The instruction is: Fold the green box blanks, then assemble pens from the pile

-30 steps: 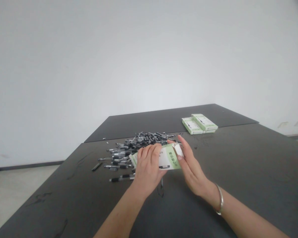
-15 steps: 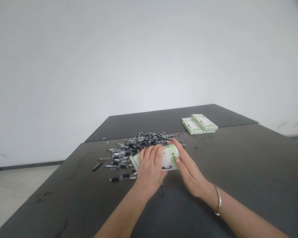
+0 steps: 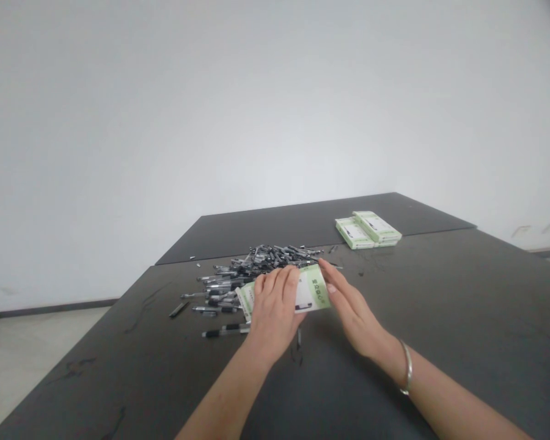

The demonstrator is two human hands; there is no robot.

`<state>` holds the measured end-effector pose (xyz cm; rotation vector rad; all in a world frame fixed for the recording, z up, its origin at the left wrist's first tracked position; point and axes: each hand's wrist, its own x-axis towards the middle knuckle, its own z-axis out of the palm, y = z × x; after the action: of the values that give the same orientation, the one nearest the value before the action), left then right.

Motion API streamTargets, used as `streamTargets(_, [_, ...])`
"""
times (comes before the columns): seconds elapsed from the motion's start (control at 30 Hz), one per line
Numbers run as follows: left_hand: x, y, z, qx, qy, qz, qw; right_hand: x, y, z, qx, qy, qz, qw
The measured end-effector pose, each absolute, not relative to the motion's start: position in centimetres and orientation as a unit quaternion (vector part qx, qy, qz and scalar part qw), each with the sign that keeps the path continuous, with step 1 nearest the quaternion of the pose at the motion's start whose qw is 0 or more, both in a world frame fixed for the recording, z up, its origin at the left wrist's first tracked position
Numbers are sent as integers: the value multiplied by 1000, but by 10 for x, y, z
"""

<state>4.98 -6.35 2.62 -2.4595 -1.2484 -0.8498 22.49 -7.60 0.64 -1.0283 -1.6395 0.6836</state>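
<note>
A green and white pen box (image 3: 312, 289) is held above the dark table, with a pen pictured and dark characters printed on its face. My left hand (image 3: 275, 308) wraps over the box from above, its thumb mostly hidden on the near side. At the box's right end rests my right hand (image 3: 351, 308), fingers stretched out and touching that end rather than wrapped round it. Just beyond the box lies a large heap of black and clear pens (image 3: 275, 260), part of it hidden behind my left hand.
Several green and white boxes (image 3: 378, 227) are stacked at the back right of the table (image 3: 440, 318). One dark pen (image 3: 178, 309) lies apart at the heap's left. Behind the table stands a pale wall (image 3: 275, 110).
The box has shifted slightly left and its right end shows more fully. My right fingers have moved off its face to its end. My left hand keeps its hold.
</note>
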Motion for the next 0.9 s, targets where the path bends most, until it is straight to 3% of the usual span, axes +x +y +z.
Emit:
streamTargets(0.2, [47,-62,27,-857,-417,-274,126,227,-71,11,-451,-704,265,480])
streamTargets(0.37, [47,-62,29,-865,-417,-246,130,230,-61,2,-455,-678,328,476])
streamTargets(0.77, [41,-51,24,-799,-391,-408,206,253,-28,0,-407,-329,535,663])
streamTargets(0.9, [41,-49,21,-791,-398,-422,195,276,4,5,-414,-242,540,692])
